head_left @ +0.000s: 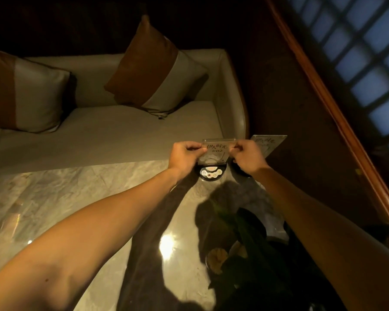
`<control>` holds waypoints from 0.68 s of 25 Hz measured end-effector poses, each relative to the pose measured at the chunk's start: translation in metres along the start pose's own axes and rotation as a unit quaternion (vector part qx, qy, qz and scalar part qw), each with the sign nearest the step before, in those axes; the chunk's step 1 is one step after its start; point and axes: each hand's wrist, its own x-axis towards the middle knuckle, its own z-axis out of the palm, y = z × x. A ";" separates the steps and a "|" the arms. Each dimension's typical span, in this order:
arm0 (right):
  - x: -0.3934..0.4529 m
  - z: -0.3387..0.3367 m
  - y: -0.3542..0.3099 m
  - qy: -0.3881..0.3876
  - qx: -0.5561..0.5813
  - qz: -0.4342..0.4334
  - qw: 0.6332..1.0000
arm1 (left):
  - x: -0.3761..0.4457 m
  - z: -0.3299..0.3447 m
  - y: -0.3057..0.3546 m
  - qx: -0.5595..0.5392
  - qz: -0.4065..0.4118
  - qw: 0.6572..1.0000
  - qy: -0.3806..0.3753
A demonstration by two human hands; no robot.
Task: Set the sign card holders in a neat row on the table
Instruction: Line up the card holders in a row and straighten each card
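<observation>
- A clear acrylic sign card holder (pixel 218 149) is pinched at both side edges, right at the far edge of the marble table (pixel 76 198); it's held upright with handwritten characters and what looks like "02" showing through.
- The left hand (pixel 184 156) is curled shut on the holder's left edge, thumb and fingers clamped on it.
- The right hand (pixel 248 157) is closed the same way on the right edge.
- Whether the holder's base is touching the tabletop or lifted a bit can't really be told, the hands and the dim light hide that.
- A small round black call-button unit (pixel 210 173) is seen just in front of the holder, between the two wrists.
- A second sign card holder (pixel 268 144) is sat just beside the first one, to its right and tilted at an angle, partly hidden behind the right hand.
- A dark leafy plant (pixel 252 261) is parked near the bottom of the view, on the table under the right forearm.
- Beyond the table, a cream sofa (pixel 112 131) is seen with two brown-and-cream cushions (pixel 155 72) propped on it.
- A lattice window (pixel 364 52) is seen at upper right.
</observation>
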 end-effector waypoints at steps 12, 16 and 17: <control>-0.078 -0.007 -0.073 0.027 -0.100 0.031 0.994 | -0.072 -0.086 0.040 0.079 0.085 0.993 -0.020; -0.107 0.021 -0.112 0.038 -0.143 -0.005 0.989 | -0.116 -0.150 0.048 0.094 0.092 0.991 -0.003; -0.114 0.033 -0.121 0.016 -0.125 -0.021 0.992 | -0.128 -0.167 0.047 0.097 0.092 0.991 0.000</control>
